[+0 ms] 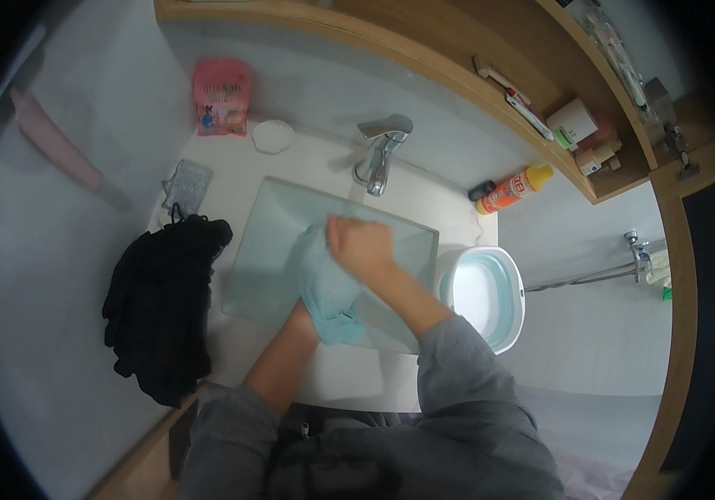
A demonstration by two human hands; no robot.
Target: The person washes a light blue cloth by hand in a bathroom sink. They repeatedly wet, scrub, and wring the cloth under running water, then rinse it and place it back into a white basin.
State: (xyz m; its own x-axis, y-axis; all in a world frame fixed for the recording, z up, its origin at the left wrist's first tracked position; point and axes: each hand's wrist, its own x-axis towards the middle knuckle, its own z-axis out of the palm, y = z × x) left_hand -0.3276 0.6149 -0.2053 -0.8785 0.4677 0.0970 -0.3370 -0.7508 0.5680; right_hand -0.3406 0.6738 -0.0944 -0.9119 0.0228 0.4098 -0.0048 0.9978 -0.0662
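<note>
A wet-looking light-blue cloth item [330, 281], perhaps a garment or cap, is draped over my left hand [303, 322] above the glass-like square basin [264, 250]. Only the wrist and forearm of that hand show; its fingers are hidden under the fabric. My right hand [360, 244] is curled into a fist at the fabric's upper right edge and appears to grip it, slightly blurred. Behind both hands stands a chrome faucet [377, 159], its spout over the basin's back edge.
Black fabric [160, 312] lies on the left counter, near a silvery scrubbing cloth [189, 186]. A pink pouch [222, 97] and white dish [273, 136] stand behind. On the right are a white-and-blue tub [489, 300] and orange bottle [510, 190]. A wooden cabinet [407, 53] overhangs the back.
</note>
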